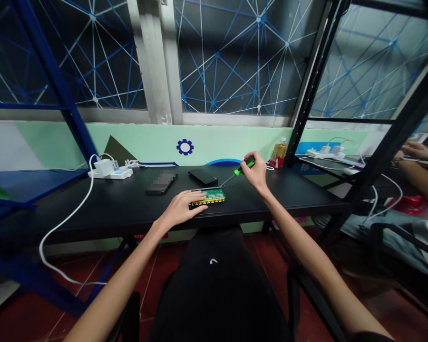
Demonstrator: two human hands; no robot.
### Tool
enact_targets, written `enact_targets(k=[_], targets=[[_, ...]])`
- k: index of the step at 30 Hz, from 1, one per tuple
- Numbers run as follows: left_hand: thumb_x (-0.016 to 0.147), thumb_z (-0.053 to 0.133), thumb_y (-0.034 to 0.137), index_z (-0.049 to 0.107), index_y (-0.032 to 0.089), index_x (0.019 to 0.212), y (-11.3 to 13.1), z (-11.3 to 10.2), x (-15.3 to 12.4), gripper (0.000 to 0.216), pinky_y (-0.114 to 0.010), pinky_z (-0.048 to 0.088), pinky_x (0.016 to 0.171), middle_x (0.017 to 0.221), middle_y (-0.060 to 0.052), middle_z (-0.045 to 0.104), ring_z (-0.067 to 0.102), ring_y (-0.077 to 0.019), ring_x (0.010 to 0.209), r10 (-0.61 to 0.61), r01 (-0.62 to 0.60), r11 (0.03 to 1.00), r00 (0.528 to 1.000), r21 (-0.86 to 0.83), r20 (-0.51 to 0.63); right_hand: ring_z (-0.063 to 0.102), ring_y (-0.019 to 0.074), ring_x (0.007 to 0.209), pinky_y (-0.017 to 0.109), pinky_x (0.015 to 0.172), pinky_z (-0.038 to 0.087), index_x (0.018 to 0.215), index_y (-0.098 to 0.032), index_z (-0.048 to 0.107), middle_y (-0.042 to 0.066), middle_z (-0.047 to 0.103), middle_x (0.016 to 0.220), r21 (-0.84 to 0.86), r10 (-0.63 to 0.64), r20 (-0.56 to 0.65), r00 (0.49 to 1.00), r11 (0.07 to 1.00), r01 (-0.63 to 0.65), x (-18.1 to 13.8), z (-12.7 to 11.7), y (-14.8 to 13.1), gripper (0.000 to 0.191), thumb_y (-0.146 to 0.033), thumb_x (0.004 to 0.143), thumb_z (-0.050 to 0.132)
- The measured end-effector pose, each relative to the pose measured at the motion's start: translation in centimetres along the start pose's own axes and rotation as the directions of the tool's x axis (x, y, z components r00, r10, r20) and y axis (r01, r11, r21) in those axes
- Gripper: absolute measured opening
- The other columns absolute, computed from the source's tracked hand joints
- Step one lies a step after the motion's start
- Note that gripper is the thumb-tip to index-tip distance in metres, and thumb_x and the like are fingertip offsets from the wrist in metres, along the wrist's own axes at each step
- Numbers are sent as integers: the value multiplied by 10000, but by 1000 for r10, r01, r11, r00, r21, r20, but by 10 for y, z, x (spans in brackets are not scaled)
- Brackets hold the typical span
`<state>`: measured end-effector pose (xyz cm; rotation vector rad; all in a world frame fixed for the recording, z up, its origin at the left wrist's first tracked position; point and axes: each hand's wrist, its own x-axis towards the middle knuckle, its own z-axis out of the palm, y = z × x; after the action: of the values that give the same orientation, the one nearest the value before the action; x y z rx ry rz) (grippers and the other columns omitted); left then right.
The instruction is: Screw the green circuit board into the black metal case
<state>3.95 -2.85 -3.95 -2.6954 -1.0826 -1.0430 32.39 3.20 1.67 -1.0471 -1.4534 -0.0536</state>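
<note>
On the black desk lies a green circuit board [216,194] with a row of yellow ports along its near edge. My left hand [184,206] grips its left end, fingers over the top and thumb along the front, so that part is hidden. My right hand [257,172] is closed around the green and black handle of a screwdriver [238,171]. The shaft slants down to the left, and its tip is at the board's back edge; I cannot tell whether it sits in a screw. Behind the board is a flat black cover [202,177].
A phone [161,183] lies left of the cover. A white power strip [110,172] with a plug stands at the back left, its cable hanging off the desk. A bottle [279,151] is at the back right. Another person's arm [419,178] shows at far right.
</note>
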Motion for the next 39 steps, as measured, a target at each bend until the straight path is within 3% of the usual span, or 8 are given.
enact_targets(k=[4, 8, 13, 15, 20, 28, 34, 39], targets=[[866, 691, 462, 749, 248, 1137, 2, -2, 0, 350, -473, 497, 1030, 1207, -69, 726, 652, -284, 1180, -1, 1, 1000, 1000, -1, 9, 597, 155, 530, 281, 554, 480, 869, -230, 540, -41, 576, 643, 179, 199, -31, 980, 965, -190, -16, 5, 16, 150, -317, 758, 592], [843, 717, 474, 741, 250, 1152, 3, -2, -1, 383, -478, 493, 1032, 1215, -68, 724, 645, -287, 1188, -8, 8, 1000, 1000, 0, 15, 602, 149, 423, 240, 408, 451, 840, -227, 525, -68, 568, 584, 423, 372, -34, 928, 846, -324, -26, 15, 27, 218, -345, 718, 661], [864, 691, 476, 735, 265, 1165, 0, -2, -1, 370, -457, 513, 1014, 1204, -50, 731, 658, -271, 1166, -12, 12, 999, 1000, -41, -3, 611, 138, 403, 223, 374, 481, 816, -209, 511, -82, 561, 561, 609, 508, -28, 861, 691, -388, -29, 21, 34, 304, -338, 654, 733], [883, 672, 456, 746, 254, 1139, -1, -2, 1, 333, -447, 521, 1007, 1184, -53, 740, 668, -263, 1147, -31, 27, 997, 998, -68, -62, 612, 134, 400, 219, 364, 489, 814, -205, 502, -83, 567, 566, 660, 546, -1, 838, 630, -410, -30, 21, 32, 339, -341, 635, 756], [868, 687, 461, 788, 239, 974, 1, -1, 6, 266, -438, 556, 957, 1047, -62, 776, 717, -256, 1004, -136, 108, 988, 944, -108, -301, 621, 123, 404, 211, 364, 505, 827, -201, 502, -77, 598, 607, 735, 565, 74, 821, 526, -428, -39, 26, 13, 361, -325, 625, 774], [869, 666, 470, 795, 242, 852, 5, 0, 6, 263, -406, 595, 842, 902, -43, 787, 736, -243, 868, -257, 192, 964, 852, -184, -457, 628, 124, 417, 214, 373, 514, 837, -208, 509, -83, 578, 609, 729, 522, 143, 841, 519, -446, -47, 42, -23, 322, -310, 647, 749], [881, 646, 449, 789, 236, 804, 0, 2, 5, 268, -394, 599, 822, 870, -39, 787, 741, -235, 842, -243, 174, 967, 846, -183, -475, 625, 128, 418, 227, 376, 521, 838, -210, 507, -75, 578, 597, 729, 518, 160, 840, 512, -455, -49, 47, -29, 314, -324, 662, 741], [895, 639, 432, 795, 250, 801, -3, -3, 5, 258, -410, 594, 848, 882, -31, 795, 751, -245, 852, -176, 134, 983, 892, -128, -417, 622, 128, 412, 230, 377, 521, 836, -207, 509, -83, 566, 590, 758, 521, 104, 847, 511, -406, -39, 33, -20, 333, -334, 658, 761]])
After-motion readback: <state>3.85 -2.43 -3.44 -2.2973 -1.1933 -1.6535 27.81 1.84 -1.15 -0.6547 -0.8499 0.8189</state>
